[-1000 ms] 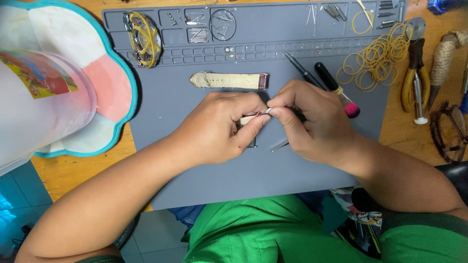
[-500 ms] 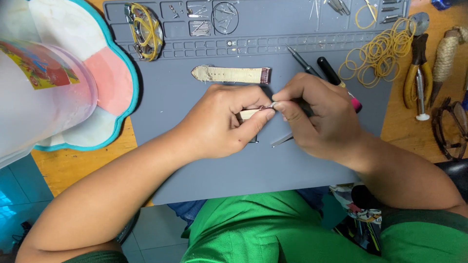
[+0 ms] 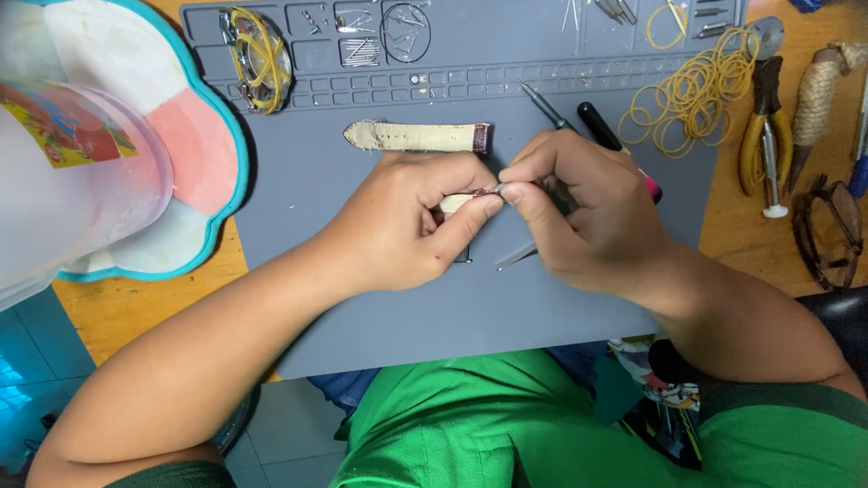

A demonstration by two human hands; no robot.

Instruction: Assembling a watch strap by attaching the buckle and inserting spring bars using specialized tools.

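Both hands shifted slightly right; two strap pieces (image 3: 418, 136), one held.

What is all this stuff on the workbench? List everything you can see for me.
work mat: one, grey-blue, centre of the wooden bench.
loose strap piece: one, cream with a dark end, flat on the mat above the hands.
held strap piece: one, cream, pinched between both hands.
rubber bands: a loose pile, yellow, mat's right edge.
pliers: one pair, yellow handles, right of the bands.
dark-handled tools: two, lying behind the right hand.
flower-shaped tray: one, teal rim, left.
plastic tub: one, translucent, on the tray.
eyeglasses: one pair, dark, far right.
left hand: holds the strap.
right hand: fingertips at the strap's end.
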